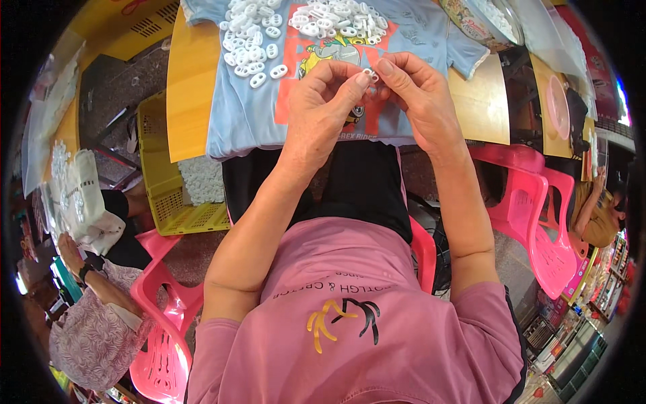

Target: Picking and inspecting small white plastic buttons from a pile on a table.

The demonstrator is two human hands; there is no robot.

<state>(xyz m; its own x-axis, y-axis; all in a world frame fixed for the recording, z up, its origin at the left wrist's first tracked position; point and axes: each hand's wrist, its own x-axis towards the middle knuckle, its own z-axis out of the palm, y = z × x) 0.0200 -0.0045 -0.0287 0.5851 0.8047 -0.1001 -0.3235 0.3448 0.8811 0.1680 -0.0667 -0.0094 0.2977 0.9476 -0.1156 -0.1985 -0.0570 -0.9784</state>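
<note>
Close together above the table, my left hand (321, 111) and my right hand (424, 97) both pinch one small white plastic piece (371, 75) between thumbs and fingertips. Part of the piece is hidden by the fingers. Beneath them a light blue T-shirt (235, 121) with a red and yellow print lies spread over the wooden table (185, 87). Beyond my left hand is a loose heap of white oval two-hole pieces (250, 47), with a few strays at its near end. A second heap of white pieces (340, 20) lies farther back, ahead of both hands.
A yellow plastic crate (158, 161) stands left of my legs, by a mass of white pieces (202, 180). A large round tub (494, 23) sits at the far right. Pink chairs (161, 337) flank me, and co-workers (101, 316) sit at left and right.
</note>
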